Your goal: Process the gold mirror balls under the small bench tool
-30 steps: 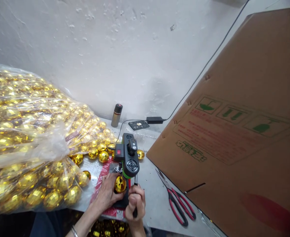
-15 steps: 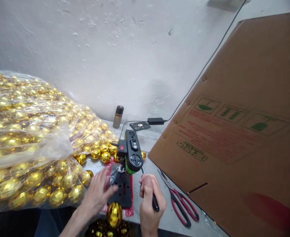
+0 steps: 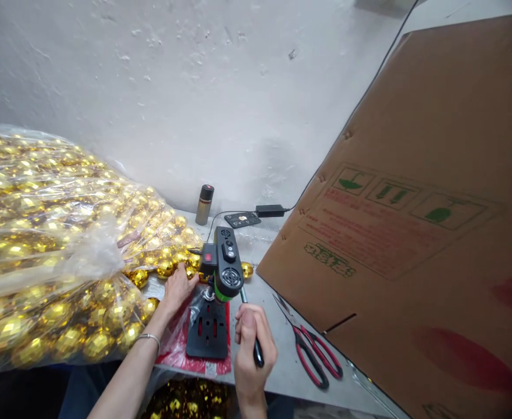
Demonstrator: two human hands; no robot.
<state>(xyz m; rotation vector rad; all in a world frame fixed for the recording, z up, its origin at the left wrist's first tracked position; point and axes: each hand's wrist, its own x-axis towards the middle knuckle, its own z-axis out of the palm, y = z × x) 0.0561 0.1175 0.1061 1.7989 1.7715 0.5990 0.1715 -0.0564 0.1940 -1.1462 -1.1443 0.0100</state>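
Note:
My left hand (image 3: 178,294) reaches to the gold balls at the mouth of the bag. Its fingers and thumb close around a gold mirrored ball (image 3: 190,272), partly hidden by them. My right hand (image 3: 254,343) is wrapped round a metal rod with a black handle (image 3: 259,354). The rod's upper end meets the side of a small black bench machine (image 3: 228,256); whether they are joined cannot be seen. Round grilles and a green ring mark the machine's head. Its slotted black base plate (image 3: 208,340) lies on red plastic (image 3: 181,362).
A clear bag of gold balls (image 3: 42,233) fills the left. Red-handled scissors (image 3: 315,355) lie beside a large cardboard box (image 3: 395,233). Behind stand a spray bottle (image 3: 204,205), a phone-like slab (image 3: 242,219) and a power adapter (image 3: 270,210). More gold balls (image 3: 190,401) sit below the table edge.
My left hand has moved from beside the base plate up to the balls by the bag. The ball at the table's front edge is gone from there. My right hand keeps its grip.

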